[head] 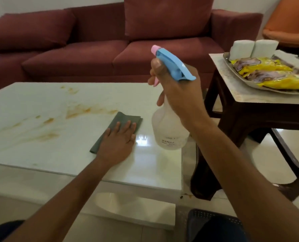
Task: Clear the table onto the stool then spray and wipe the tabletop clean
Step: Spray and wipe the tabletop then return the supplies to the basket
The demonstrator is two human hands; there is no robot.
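Observation:
The white tabletop (pixel 40 105) carries orange-brown stains across its left and middle. A folded grey cloth (pixel 118 122) lies on it near the centre, and my left hand (pixel 118 142) rests flat on the cloth with straight fingers. My right hand (pixel 178 89) grips the neck of a clear spray bottle (pixel 169 131) with a blue head and pink nozzle, held above the table's right end, nozzle pointing left. The dark wooden stool (pixel 232 95) stands to the right. On it sits a tray (pixel 232 64) with yellow snack packets (pixel 267 70) and two white containers (pixel 255 48).
A maroon sofa (pixel 110 49) runs along the far side of the table. An orange chair (pixel 288 27) stands behind the stool. The floor is glossy white tile (pixel 267 163). A dark perforated seat edge (pixel 213 222) shows at the bottom near my right arm.

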